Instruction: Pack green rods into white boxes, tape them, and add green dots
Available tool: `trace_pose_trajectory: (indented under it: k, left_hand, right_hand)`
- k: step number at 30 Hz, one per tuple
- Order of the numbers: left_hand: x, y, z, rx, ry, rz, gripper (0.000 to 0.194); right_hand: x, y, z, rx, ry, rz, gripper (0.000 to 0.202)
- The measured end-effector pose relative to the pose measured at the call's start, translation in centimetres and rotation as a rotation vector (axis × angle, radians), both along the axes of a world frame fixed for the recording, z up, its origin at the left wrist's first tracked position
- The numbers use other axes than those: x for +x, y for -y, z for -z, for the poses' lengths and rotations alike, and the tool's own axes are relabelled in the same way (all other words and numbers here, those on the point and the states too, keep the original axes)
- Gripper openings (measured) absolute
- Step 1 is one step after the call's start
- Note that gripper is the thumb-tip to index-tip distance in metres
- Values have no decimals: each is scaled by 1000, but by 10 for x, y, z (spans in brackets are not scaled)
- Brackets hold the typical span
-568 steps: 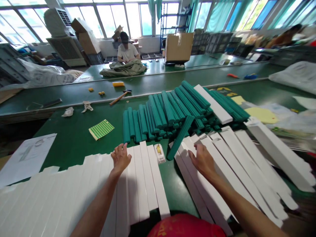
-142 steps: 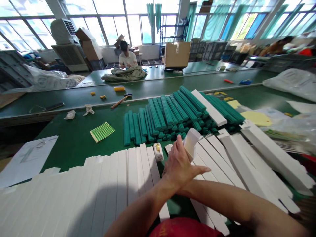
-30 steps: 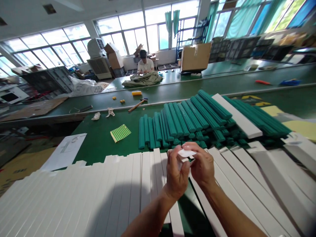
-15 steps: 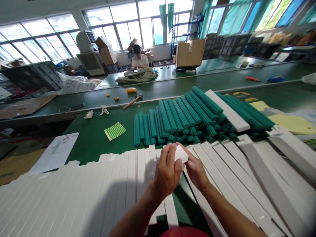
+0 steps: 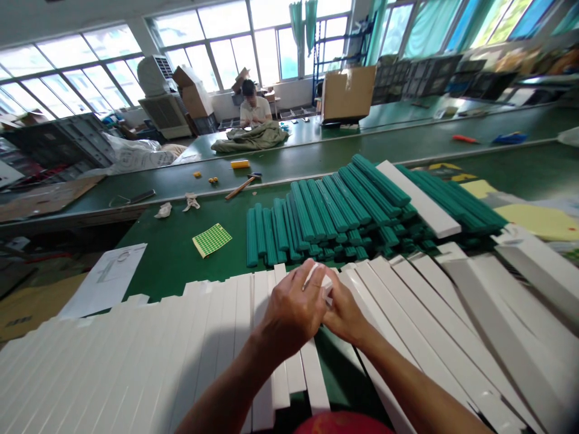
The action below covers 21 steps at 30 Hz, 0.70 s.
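Observation:
Both my hands meet at the middle, around the end of a white box [image 5: 320, 276]. My left hand [image 5: 296, 304] wraps over its end, fingers bent across the top. From the right side, my right hand [image 5: 346, 310] grips the same end. The rest of this box is mostly hidden by my hands. Long white boxes [image 5: 199, 337] lie side by side to the left, and more white boxes [image 5: 407, 313] fan out at the right. Just beyond my hands is a pile of green ribbed bundles [image 5: 316, 211], with one white box [image 5: 418, 199] lying on it.
On the green table lie a sheet of green stickers [image 5: 212, 240], a printed paper [image 5: 106, 277] and crumpled scraps [image 5: 190, 202]. A hammer [image 5: 240, 187] is farther back. Across the far bench, beside a cardboard box [image 5: 348, 93], sits a person [image 5: 254, 108].
My left hand has turned and closed further over the box end, moving slightly left. My right hand has shifted a little left and its fingers are more bent. Less of the white end shows.

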<state>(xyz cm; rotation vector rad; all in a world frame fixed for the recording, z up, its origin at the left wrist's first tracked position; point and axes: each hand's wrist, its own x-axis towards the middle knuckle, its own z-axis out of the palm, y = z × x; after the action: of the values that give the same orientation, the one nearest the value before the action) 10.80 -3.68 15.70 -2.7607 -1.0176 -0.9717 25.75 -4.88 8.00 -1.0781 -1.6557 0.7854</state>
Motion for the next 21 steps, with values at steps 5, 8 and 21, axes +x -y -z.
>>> trace_pose_trajectory:
  k: [5, 8, 21]
  left_hand:
    - [3, 0, 9, 24, -86, -42, 44]
    - [4, 3, 17, 56, -125, -87, 45]
    - [-28, 11, 45, -29, 173, -56, 43]
  right_hand:
    - [2, -4, -7, 50, -8, -58, 59]
    - [3, -5, -8, 74, 5, -87, 61]
    - [42, -22, 18, -433, -332, -158, 62]
